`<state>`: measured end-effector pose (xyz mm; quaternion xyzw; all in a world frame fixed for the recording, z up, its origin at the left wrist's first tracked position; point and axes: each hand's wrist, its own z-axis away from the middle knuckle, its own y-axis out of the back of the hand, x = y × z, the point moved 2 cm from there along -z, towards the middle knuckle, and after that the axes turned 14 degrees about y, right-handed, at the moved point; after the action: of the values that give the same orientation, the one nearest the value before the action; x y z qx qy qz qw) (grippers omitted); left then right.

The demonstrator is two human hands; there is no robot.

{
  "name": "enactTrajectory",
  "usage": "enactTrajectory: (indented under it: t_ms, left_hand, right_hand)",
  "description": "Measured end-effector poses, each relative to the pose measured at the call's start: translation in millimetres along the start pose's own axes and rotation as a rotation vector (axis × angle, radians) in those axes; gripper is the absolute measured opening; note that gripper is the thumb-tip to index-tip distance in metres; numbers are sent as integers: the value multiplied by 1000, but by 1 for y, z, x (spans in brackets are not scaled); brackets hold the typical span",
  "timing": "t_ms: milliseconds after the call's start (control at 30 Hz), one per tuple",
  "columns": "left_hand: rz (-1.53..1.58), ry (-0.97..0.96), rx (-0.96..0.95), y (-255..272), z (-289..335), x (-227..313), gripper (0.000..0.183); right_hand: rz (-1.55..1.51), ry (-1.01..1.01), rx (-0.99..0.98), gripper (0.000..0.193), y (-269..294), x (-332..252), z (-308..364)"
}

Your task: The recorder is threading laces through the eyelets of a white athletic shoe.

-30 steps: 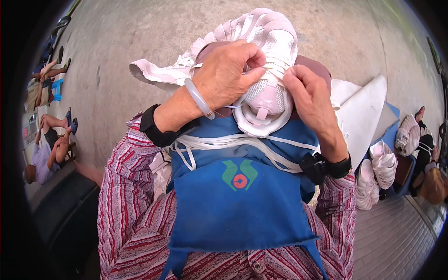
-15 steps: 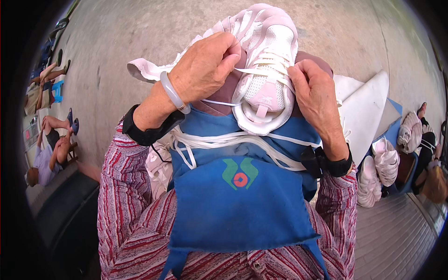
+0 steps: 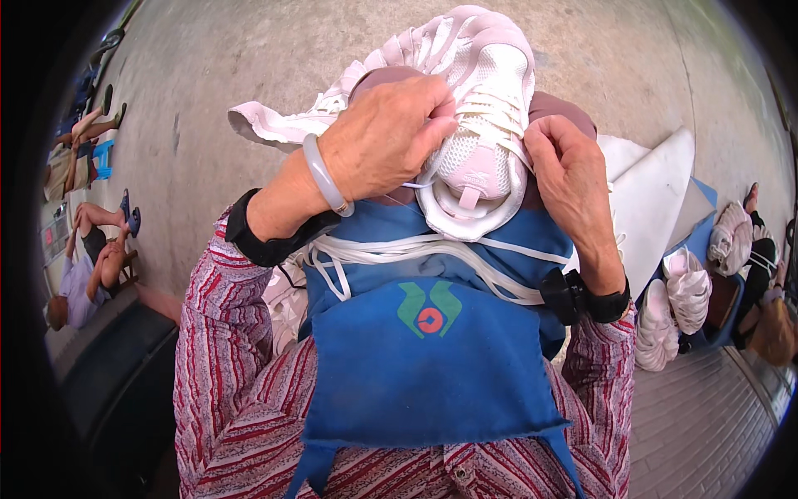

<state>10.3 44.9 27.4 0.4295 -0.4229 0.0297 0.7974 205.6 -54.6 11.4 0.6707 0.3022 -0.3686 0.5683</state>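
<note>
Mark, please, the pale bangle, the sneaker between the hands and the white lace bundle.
Pale bangle (image 3: 321,176), head view: its band.
Sneaker (image 3: 480,169), head view: pink tongue.
White lace bundle (image 3: 453,250), head view: its middle.

The shoe (image 3: 482,158) looks partly mesh cloth, the apron (image 3: 432,374) matt cloth, the bangle (image 3: 323,175) glossy.

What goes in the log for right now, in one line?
left hand: by laces | right hand: at right edge of shoe | shoe: opening toward apron | lace bundle: across apron
</note>
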Motion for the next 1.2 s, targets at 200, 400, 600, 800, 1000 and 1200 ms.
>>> enactTrajectory:
  t_ms: [200,400,600,800,1000,1200]
  left_hand:
    - [-249,-242,248,8,2,-8,15]
    - [-30,-252,222,4,13,11,14]
    - [-159,-224,330,-16,14,9,19]
    - [-229,-219,371,-22,9,10,21]
    - [-110,-186,236,-12,-2,3,16]
    - [-83,-192,300,-18,-1,7,14]
  right_hand:
    - [-40,-13,-5,17,-4,1,-1]
    - [-109,-8,66,13,-1,-5,3]
    - [-81,54,5,15,-2,-14,6]
    - [-48,73,-40,17,-3,-14,9]
    - [-50,41,-63,18,-3,-12,8]
    - [-75,13,-95,18,-1,-12,5]
